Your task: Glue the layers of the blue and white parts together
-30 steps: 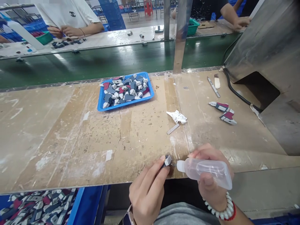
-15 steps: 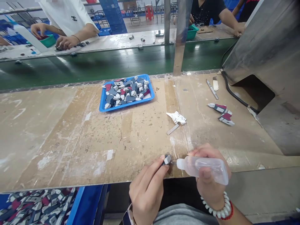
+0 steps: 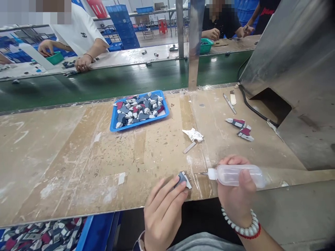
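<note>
At the table's front edge my left hand (image 3: 166, 207) has its fingers closed on a small grey-and-white plastic part (image 3: 184, 180), pressing it near the tabletop. My right hand (image 3: 237, 195) is wrapped round a translucent squeeze bottle (image 3: 238, 175), which lies nearly level. The bottle's thin needle tip points left toward the part, with a gap between them. Beyond the hands lie a crumpled white tissue (image 3: 193, 134) and a short flat metal strip (image 3: 190, 147). Two grey, white and dark-red parts (image 3: 245, 134) rest farther right.
A blue tray (image 3: 140, 122) full of similar parts stands at the table's back. A blade-like tool (image 3: 229, 103) lies near a metal housing (image 3: 309, 115) with a black cable. Below left is a blue bin (image 3: 85, 232) of parts. Co-workers sit beyond the green conveyor (image 3: 117, 85).
The bottle has drawn back to the right, away from the part. The part in my left hand has been turned, showing more of its grey face. The view has shifted slightly.
</note>
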Tool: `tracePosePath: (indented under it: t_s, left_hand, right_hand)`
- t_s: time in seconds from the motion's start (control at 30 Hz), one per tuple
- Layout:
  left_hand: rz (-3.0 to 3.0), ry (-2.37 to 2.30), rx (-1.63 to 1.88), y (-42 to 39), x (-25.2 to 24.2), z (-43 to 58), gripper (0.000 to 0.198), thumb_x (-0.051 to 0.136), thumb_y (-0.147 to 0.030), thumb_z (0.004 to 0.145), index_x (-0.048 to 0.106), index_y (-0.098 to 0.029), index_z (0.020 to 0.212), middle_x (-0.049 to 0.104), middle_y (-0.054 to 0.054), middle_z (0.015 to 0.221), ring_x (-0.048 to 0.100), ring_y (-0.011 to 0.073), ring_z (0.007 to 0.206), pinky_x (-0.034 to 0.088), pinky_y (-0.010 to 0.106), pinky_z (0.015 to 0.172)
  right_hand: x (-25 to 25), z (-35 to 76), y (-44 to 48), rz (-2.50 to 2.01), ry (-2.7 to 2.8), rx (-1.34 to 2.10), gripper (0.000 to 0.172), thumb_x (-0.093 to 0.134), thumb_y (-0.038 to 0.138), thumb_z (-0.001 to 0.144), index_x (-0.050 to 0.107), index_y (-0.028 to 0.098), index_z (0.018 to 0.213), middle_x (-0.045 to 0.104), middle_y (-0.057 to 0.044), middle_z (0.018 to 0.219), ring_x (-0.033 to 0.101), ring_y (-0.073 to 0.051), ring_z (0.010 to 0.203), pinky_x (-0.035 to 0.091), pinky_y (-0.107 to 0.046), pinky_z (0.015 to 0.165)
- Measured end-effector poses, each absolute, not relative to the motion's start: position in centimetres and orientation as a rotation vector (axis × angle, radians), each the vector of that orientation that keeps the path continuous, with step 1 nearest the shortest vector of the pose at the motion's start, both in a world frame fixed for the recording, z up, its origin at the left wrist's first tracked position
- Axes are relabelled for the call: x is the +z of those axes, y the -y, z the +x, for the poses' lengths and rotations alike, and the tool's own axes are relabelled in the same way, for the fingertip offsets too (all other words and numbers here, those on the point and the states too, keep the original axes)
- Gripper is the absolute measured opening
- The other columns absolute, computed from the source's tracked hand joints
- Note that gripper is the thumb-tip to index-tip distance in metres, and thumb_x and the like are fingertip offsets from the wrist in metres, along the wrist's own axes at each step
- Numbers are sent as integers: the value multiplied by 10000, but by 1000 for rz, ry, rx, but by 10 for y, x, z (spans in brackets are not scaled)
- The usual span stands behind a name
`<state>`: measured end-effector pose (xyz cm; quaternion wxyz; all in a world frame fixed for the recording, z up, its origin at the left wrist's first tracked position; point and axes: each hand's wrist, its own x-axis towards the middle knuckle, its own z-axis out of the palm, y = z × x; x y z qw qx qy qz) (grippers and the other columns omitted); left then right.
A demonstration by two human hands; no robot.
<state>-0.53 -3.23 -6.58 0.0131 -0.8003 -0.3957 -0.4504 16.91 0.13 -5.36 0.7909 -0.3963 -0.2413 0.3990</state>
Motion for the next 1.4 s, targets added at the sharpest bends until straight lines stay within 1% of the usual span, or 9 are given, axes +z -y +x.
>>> tracePosePath:
  t_s: [0.13, 0.23, 0.33, 0.57, 0.7, 0.8, 1.07, 1.27, 1.4]
  left_hand:
    - [-2551, 1397, -1480, 26, -51, -13, 243, 683, 26, 863, 711, -135, 1042, 757, 62, 1068, 691, 184, 1090, 520, 376, 1053]
    - [-2572, 1420, -1371, 18, -43, -16, 266, 703, -51, 881, 709, -146, 1130, 738, 72, 1149, 684, 181, 1101, 539, 326, 997]
    - [-2629, 1350, -1231, 11, -36, -16, 213, 713, -129, 899, 710, -155, 1110, 759, 52, 1107, 717, 183, 1023, 572, 312, 898]
    - [-2628, 1174, -919, 6, -27, -14, 111, 614, -124, 969, 685, -103, 1052, 782, 81, 1055, 769, 207, 870, 629, 334, 755]
    - [-2659, 1206, -1035, 4, -29, -18, 87, 600, -118, 983, 683, -120, 956, 783, 65, 980, 764, 160, 894, 611, 245, 785]
    - [-2697, 1269, -1089, 2, -30, -21, 110, 607, -114, 980, 682, -142, 905, 777, 52, 984, 753, 138, 928, 587, 209, 850]
    - [-2683, 1287, -1168, -1, -36, -24, 54, 680, -91, 925, 699, -139, 910, 786, 58, 976, 760, 135, 855, 588, 190, 805]
    - [-2660, 1327, -1212, -1, -38, -24, 73, 690, -75, 905, 714, -142, 916, 787, 67, 993, 766, 154, 858, 601, 194, 801]
    - [-2678, 1370, -1267, -2, -39, -25, 92, 677, -75, 905, 714, -159, 910, 790, 56, 974, 768, 161, 832, 617, 205, 765]
  right_hand:
    - [-54, 166, -1, -836, 564, 907, 275, 796, 442, 771, 640, 219, 805, 581, 7, 795, 580, -133, 728, 515, -205, 656]
    - [-58, 167, 0, -881, 648, 964, 231, 795, 410, 804, 669, 233, 883, 619, -2, 845, 604, -144, 778, 521, -221, 697]
    - [-62, 168, 2, -938, 758, 996, 187, 759, 389, 865, 672, 266, 976, 641, 6, 900, 610, -137, 815, 508, -216, 716]
    - [-61, 169, 7, -971, 884, 947, 159, 727, 397, 895, 650, 261, 921, 632, 17, 881, 613, -136, 849, 502, -212, 717]
    - [-60, 170, 7, -1020, 930, 933, 156, 755, 375, 865, 671, 278, 952, 652, 18, 879, 633, -144, 875, 522, -209, 744]
    - [-58, 170, 5, -1018, 989, 885, 149, 762, 340, 840, 676, 280, 945, 663, 23, 862, 641, -134, 810, 528, -200, 709]
    - [-48, 170, 3, -1052, 1037, 878, 143, 773, 274, 779, 659, 252, 862, 650, 42, 744, 606, -105, 635, 499, -181, 589]
    - [-45, 170, 2, -1081, 1166, 823, 182, 786, 325, 789, 663, 220, 870, 672, 9, 799, 634, -128, 696, 512, -210, 626]
    - [-47, 169, 3, -1049, 1223, 791, 174, 722, 374, 870, 668, 211, 897, 678, -16, 823, 636, -144, 717, 520, -244, 644]
